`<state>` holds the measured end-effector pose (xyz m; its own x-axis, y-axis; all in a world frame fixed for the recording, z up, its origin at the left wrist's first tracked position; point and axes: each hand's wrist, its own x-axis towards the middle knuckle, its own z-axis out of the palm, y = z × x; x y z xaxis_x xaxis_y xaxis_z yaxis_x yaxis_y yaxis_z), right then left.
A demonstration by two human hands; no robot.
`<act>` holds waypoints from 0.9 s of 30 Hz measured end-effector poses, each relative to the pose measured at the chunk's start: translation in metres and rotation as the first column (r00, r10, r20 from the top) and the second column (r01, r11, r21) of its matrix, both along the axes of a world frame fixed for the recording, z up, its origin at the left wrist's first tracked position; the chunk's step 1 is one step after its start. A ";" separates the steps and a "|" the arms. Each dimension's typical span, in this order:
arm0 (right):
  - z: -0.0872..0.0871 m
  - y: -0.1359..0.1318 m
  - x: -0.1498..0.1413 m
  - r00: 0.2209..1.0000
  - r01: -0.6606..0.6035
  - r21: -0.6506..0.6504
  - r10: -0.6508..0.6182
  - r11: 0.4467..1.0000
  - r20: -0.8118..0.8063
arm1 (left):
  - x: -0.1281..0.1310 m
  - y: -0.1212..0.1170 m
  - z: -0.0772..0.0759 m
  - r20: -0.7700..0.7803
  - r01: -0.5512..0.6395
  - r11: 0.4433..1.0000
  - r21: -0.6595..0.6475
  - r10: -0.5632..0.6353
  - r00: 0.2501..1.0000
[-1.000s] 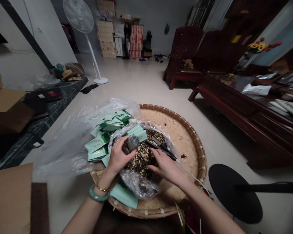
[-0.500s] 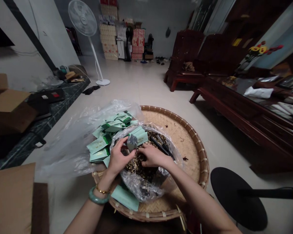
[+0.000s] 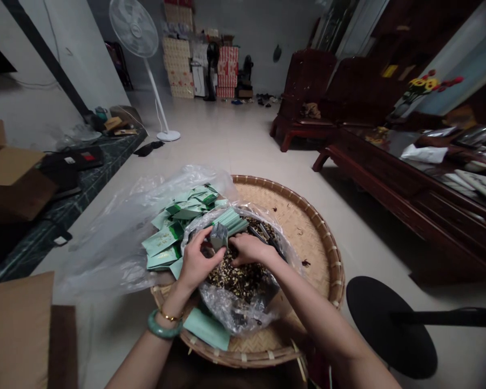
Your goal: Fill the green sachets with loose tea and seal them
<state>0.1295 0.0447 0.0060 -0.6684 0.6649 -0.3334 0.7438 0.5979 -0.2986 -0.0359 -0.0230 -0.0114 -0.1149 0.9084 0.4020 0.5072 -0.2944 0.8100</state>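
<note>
My left hand (image 3: 197,259) is closed around a small upright packet (image 3: 219,236) with a silvery mouth. Beside it, my right hand (image 3: 249,249) reaches into a dark and pale dry loose mix (image 3: 238,283), its fingers curled; their tips are partly hidden, so what they hold is unclear. The mix lies in a clear plastic bag (image 3: 235,319) on a round woven bamboo tray (image 3: 316,237). A row of green packets (image 3: 230,220) rests on the mix behind my hands. Just past my right hand lies a black, tong-like tool (image 3: 270,233), partly covered.
More green packets (image 3: 162,240) are heaped at the tray's left on a clear plastic sheet (image 3: 117,259). One flat green packet (image 3: 206,328) lies at the near rim. Cardboard boxes (image 3: 16,324) stand left; a black round base (image 3: 391,327) stands right, near a dark wooden table (image 3: 389,189).
My right hand has moved left from beside the black tool into the mix near the held packet, and its fingers have curled in. My left hand keeps its hold on the packet.
</note>
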 end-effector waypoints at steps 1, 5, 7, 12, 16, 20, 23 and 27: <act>0.000 0.000 -0.001 1.000 0.001 -0.006 -0.001 1.000 0.013 | 0.000 0.000 0.000 -0.001 -0.002 1.000 0.003 0.002 1.000; -0.002 -0.001 -0.004 0.999 0.018 -0.020 -0.017 1.000 0.051 | 0.001 0.000 -0.001 -0.002 -0.012 1.000 0.005 0.012 1.000; -0.002 -0.001 -0.006 0.998 0.018 -0.017 -0.017 1.000 0.061 | 0.001 0.000 -0.001 -0.002 -0.004 1.000 0.004 0.004 1.000; -0.007 -0.001 -0.009 0.995 0.025 -0.033 -0.022 0.999 0.100 | 0.000 -0.001 -0.001 0.009 0.010 1.000 0.013 -0.010 1.000; -0.011 -0.004 -0.011 0.995 0.049 -0.005 -0.048 0.999 0.085 | 0.000 -0.001 -0.002 0.011 0.005 1.000 0.009 -0.005 1.000; -0.012 -0.005 -0.012 0.995 0.087 0.017 -0.088 0.996 0.037 | -0.001 -0.002 -0.001 0.010 0.006 1.000 0.024 -0.007 1.000; -0.011 0.000 -0.011 0.994 0.103 0.007 -0.103 0.995 -0.038 | -0.001 -0.003 0.001 0.007 -0.004 0.999 0.033 0.004 1.000; -0.005 0.010 -0.005 0.976 0.077 -0.051 -0.086 0.996 -0.199 | -0.003 -0.004 0.003 0.007 -0.021 0.999 0.040 0.021 1.000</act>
<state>0.1248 0.0549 0.0011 -0.6688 0.7077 -0.2277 0.7118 0.5212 -0.4709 -0.0393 -0.0269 -0.0086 -0.1366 0.8891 0.4368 0.5084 -0.3156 0.8012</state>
